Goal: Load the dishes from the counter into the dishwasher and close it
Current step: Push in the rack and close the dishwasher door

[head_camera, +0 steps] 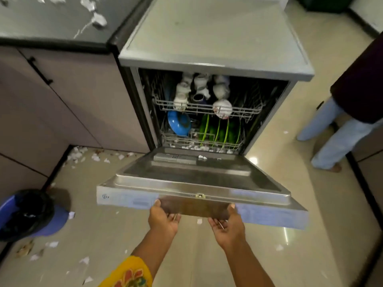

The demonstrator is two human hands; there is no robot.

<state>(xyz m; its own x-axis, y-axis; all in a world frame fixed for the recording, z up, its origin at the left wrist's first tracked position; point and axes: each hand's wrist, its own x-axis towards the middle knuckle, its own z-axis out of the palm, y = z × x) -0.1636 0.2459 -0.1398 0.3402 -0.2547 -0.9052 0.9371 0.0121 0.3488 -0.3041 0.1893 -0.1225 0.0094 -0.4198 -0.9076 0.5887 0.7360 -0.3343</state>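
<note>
The lowered door (pixel 199 183) of a loaded dishwasher (pixel 207 59) at frame centre is gripped underneath by the left hand (pixel 162 219) and right hand (pixel 227 223).

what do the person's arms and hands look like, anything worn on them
Both hands are bare: left hand, right hand. No gloves, and no rings or watch that I can make out. Forearms are uncovered. A yellow sleeve with a red-orange pattern shows on the left arm.
</note>
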